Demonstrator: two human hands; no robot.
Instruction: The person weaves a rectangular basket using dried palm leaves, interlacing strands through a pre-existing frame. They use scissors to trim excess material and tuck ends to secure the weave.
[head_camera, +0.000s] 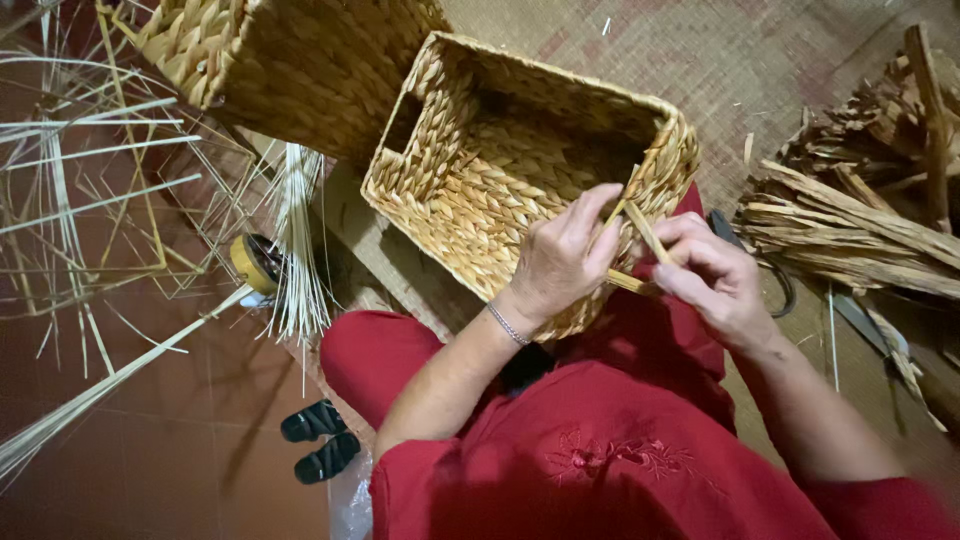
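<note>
The woven basket lies tilted on the red lap, its open mouth toward 12 o'clock and its near rim under both hands. The left hand is nearly closed, fingers pinching a pale fibre strand at the rim, and the right hand, at 3 o'clock of it, is curled and grips the same strand. There is free floor at 9 o'clock among thin reeds; at 3 o'clock a pile of dry fibre lies near.
</note>
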